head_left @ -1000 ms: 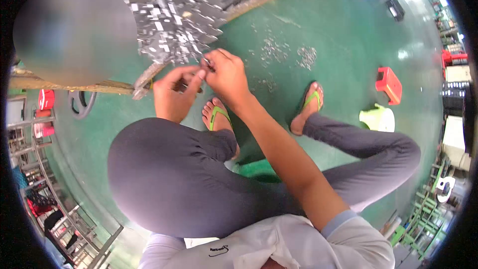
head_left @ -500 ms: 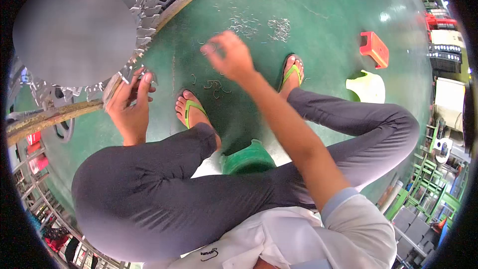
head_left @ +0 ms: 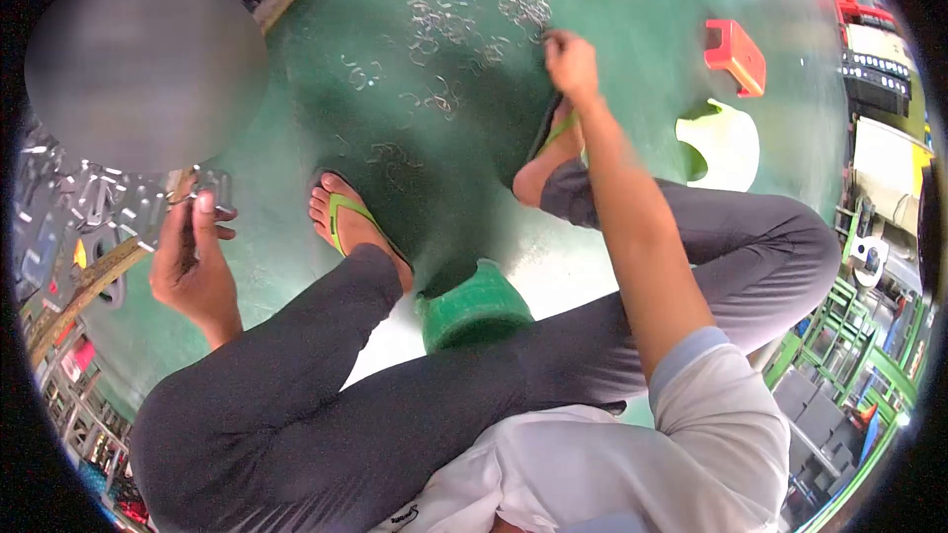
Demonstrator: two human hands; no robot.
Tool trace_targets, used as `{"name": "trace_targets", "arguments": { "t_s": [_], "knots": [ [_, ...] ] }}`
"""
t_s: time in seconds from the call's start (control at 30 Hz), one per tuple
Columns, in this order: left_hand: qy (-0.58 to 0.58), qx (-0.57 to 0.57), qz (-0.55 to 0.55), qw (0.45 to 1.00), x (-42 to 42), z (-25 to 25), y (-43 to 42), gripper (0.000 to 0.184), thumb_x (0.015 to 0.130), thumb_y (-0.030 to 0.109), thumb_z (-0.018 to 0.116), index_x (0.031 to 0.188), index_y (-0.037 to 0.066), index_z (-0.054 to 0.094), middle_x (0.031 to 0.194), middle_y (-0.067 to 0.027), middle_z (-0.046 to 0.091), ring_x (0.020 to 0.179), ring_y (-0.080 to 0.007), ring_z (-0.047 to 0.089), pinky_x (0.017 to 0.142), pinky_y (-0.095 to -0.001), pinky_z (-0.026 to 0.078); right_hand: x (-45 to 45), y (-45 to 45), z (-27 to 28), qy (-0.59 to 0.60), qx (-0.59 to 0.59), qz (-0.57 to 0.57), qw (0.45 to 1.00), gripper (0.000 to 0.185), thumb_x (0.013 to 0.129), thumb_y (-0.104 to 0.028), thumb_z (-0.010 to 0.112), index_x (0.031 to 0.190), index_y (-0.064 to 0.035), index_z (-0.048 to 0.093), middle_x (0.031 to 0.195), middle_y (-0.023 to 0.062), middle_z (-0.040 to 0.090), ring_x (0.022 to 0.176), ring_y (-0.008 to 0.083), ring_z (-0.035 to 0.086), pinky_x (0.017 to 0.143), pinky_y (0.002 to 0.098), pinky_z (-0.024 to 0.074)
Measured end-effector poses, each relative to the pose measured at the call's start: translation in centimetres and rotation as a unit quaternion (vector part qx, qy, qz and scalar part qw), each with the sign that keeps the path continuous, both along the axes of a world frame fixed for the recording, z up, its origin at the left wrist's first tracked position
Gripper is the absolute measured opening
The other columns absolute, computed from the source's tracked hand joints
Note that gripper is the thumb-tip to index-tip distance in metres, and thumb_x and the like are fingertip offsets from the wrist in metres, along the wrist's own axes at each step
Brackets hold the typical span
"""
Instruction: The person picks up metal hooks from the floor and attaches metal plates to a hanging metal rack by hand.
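My left hand, at the left beside the wooden beam, holds a small shiny metal part between thumb and fingers. Over the green floor, my right hand reaches out near my foot, its fingers closed together. Whether it holds something is too small to make out. Just beyond its fingertips lies a pile of thin metal hooks. More hooks are scattered to the left of that pile. Many metal parts hang or lie at the far left, partly behind a blurred disc.
A red stool and a lime-green stool stand at the right. Below me is a green stool. My feet in green-strapped sandals rest on the floor. Racks and green frames line the right edge.
My right hand has left my left hand and moved right across the floor to the hook pile. My left hand has moved down and left with the metal part. The view has shifted.
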State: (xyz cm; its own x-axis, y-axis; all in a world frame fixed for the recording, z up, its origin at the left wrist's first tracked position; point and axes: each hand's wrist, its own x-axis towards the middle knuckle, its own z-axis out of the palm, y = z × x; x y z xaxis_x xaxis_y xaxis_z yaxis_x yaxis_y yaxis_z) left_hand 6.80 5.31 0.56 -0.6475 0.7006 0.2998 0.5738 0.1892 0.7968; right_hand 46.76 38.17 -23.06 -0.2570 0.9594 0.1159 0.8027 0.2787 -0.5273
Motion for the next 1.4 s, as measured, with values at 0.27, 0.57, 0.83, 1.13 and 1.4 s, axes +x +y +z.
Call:
{"name": "trace_targets", "arguments": {
  "t_s": [0.27, 0.57, 0.83, 1.13, 1.4],
  "knots": [
    [0.006, -0.01, -0.001, 1.0, -0.5, -0.8, 0.1, 0.017, 0.098, 0.001, 0.068, 0.111, -0.009, 0.073, 0.102, -0.014, 0.075, 0.072, -0.0149, 0.071, 0.056, -0.0245, 0.056, 13.4, 3.6, -1.0, -0.181, -0.646, -0.323, 0.667, 0.014, 0.086, -0.02, 0.071, 0.076, -0.01, 0.073, 0.066, 0.0118, 0.067, 0.079, 0.0266, 0.075, 0.077, 0.0362, 0.0623],
    [0.023, 0.002, -0.005, 1.0, -0.2, -0.7, 0.8, 0.014, 0.097, 0.0, 0.069, 0.105, -0.011, 0.072, 0.109, -0.0217, 0.075, 0.069, -0.0137, 0.07, 0.055, -0.0247, 0.056, 6.0, 4.0, -3.1, -0.184, -0.211, -0.051, 0.959, 0.026, 0.078, -0.02, 0.077, 0.092, 0.0015, 0.076, 0.089, 0.0192, 0.076, 0.085, 0.0254, 0.076, 0.077, 0.0405, 0.0616],
    [0.029, 0.001, -0.013, 0.999, -1.2, -1.0, -0.3, 0.016, 0.099, -0.001, 0.065, 0.109, -0.011, 0.071, 0.115, -0.0193, 0.073, 0.075, -0.0157, 0.071, 0.06, -0.0282, 0.062, -2.1, 5.1, -1.2, -0.247, -0.114, 0.109, 0.956, 0.03, 0.082, -0.028, 0.077, 0.095, -0.0007, 0.077, 0.099, 0.0248, 0.074, 0.097, 0.0402, 0.072, 0.086, 0.049, 0.0584],
    [-0.033, 0.042, 0.023, 0.998, 0.2, -0.4, -0.6, 0.021, 0.09, -0.002, 0.076, 0.111, -0.006, 0.074, 0.099, -0.0099, 0.076, 0.08, -0.014, 0.073, 0.073, -0.0275, 0.062, -13.4, -4.7, 7.4, 0.038, -0.016, 0.108, 0.993, 0.022, 0.077, -0.021, 0.078, 0.082, -0.0017, 0.069, 0.083, 0.0173, 0.074, 0.079, 0.0311, 0.074, 0.074, 0.039, 0.0592],
    [-0.071, 0.069, 0.018, 0.995, 0.4, -1.2, -1.1, 0.024, 0.091, -0.001, 0.075, 0.114, -0.006, 0.072, 0.1, -0.0093, 0.075, 0.083, -0.0141, 0.073, 0.074, -0.0274, 0.062, -26.5, -20.1, 16.9, 0.453, -0.1, 0.324, 0.824, 0.026, 0.079, 0.009, 0.074, 0.104, -0.0005, 0.073, 0.09, 0.0067, 0.071, 0.075, 0.0087, 0.068, 0.067, 0.0251, 0.0571]
  ]
}}
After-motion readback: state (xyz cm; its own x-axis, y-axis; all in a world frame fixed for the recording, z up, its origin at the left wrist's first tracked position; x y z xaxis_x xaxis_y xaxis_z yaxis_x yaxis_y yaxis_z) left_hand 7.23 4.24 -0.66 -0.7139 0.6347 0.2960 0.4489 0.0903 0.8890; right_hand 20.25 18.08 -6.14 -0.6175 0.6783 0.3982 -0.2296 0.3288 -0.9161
